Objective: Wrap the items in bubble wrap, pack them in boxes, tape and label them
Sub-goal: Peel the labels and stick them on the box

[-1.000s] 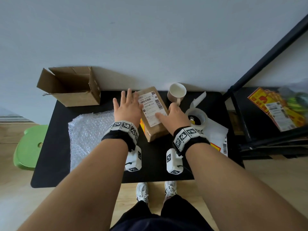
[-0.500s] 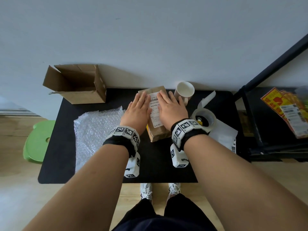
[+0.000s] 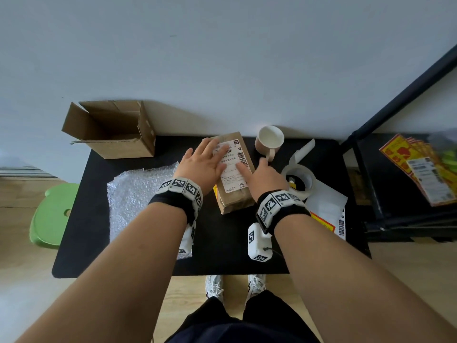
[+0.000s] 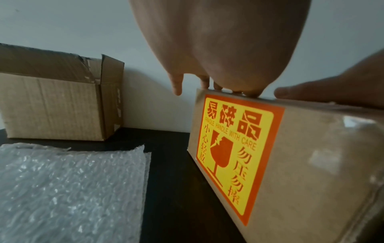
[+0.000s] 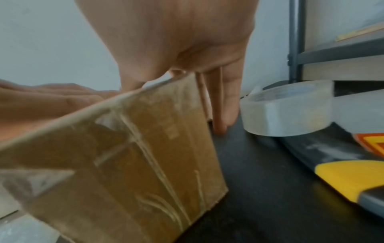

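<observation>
Both hands lie on top of the taped box point(image 3: 235, 194), which stands on the black bench point(image 3: 138, 243). The left hand point(image 3: 201, 165) is spread flat, its fingers straight across the far half of the white shipping label point(image 3: 232, 177) stuck on the box top. The right hand point(image 3: 262, 178) rests on the label's right edge with relaxed fingers; the right wrist view shows some of its fingers point(image 5: 224, 105) reaching down past the right side of the box toward the bench top, holding nothing. On the box side under the left hand is a red and yellow fragile sticker point(image 4: 234, 157). Left of the left hand lies a sheet of bubble wrap point(image 3: 138, 201), and beyond it stands an open empty carton point(image 3: 111, 129) against the wall. Just beyond the right hand stands a mug point(image 3: 269, 142), and just to the right of that hand lies a roll of clear tape point(image 3: 299, 184), near more label sheets point(image 3: 326, 209).
</observation>
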Demonstrator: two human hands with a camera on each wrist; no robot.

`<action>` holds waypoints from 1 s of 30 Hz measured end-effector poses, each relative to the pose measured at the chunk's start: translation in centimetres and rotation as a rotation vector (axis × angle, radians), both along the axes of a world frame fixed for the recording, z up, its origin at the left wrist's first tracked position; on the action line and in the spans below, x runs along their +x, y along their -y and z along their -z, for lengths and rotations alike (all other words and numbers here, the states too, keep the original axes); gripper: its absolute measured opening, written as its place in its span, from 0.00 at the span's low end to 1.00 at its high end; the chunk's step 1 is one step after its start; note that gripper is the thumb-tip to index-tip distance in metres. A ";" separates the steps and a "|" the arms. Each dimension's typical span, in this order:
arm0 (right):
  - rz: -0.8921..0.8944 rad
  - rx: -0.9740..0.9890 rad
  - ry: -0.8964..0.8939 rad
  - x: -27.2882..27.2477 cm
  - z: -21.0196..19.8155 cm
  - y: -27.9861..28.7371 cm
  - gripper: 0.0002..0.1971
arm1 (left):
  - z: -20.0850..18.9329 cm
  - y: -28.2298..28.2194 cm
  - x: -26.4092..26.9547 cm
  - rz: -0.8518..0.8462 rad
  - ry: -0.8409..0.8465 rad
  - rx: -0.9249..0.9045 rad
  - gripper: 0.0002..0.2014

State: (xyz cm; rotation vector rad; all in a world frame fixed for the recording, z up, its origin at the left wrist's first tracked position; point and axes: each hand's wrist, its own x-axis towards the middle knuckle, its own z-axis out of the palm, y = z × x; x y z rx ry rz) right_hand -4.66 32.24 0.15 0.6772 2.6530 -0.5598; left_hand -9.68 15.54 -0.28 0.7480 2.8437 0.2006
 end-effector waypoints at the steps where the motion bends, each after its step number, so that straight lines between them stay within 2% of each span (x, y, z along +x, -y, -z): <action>1: 0.036 0.024 0.034 0.2 -0.3 -0.1 0.39 | -0.1 -0.2 0.0 -0.004 0.000 0.000 0.27; 4: 0.140 -0.097 0.040 -0.2 -0.2 -0.3 0.35 | -0.1 -0.8 0.2 -0.036 -0.003 0.009 0.28; 8: 0.264 -0.207 -0.075 -1.3 0.2 -1.3 0.36 | -0.5 -1.6 1.1 -0.156 -0.041 -0.010 0.29; 12: 0.286 -0.285 -0.179 -1.8 -0.1 -2.3 0.32 | -0.5 -1.8 1.9 -0.232 -0.140 -0.069 0.31; 16: 0.231 -0.352 -0.275 -1.9 0.0 -2.3 0.34 | -0.7 -2.0 2.3 -0.331 -0.161 -0.073 0.34; 18: 0.246 -0.382 -0.329 -1.8 0.1 -2.4 0.30 | -0.8 -2.0 2.3 -0.357 -0.175 -0.058 0.33; 21: 0.351 -0.443 -0.265 -2.2 0.2 -2.5 0.26 | -1.1 -1.6 2.2 -0.396 -0.165 -0.050 0.30; 24: 0.442 -0.491 -0.059 -2.3 0.5 -2.0 0.37 | -1.4 -1.4 2.2 -0.580 -0.102 0.000 0.29; 26: 0.409 -0.542 -0.007 -2.1 1.1 -1.7 0.44 | -1.4 -1.3 2.0 -0.720 0.036 0.083 0.31; 28: 0.347 -0.595 -0.033 -1.7 1.1 -1.4 0.43 | -1.2 -1.3 1.5 -0.797 0.202 0.186 0.30; 30: 0.292 -0.579 -0.076 -1.8 1.1 -1.5 0.37 | -1.0 -1.2 1.1 -0.815 0.252 0.264 0.28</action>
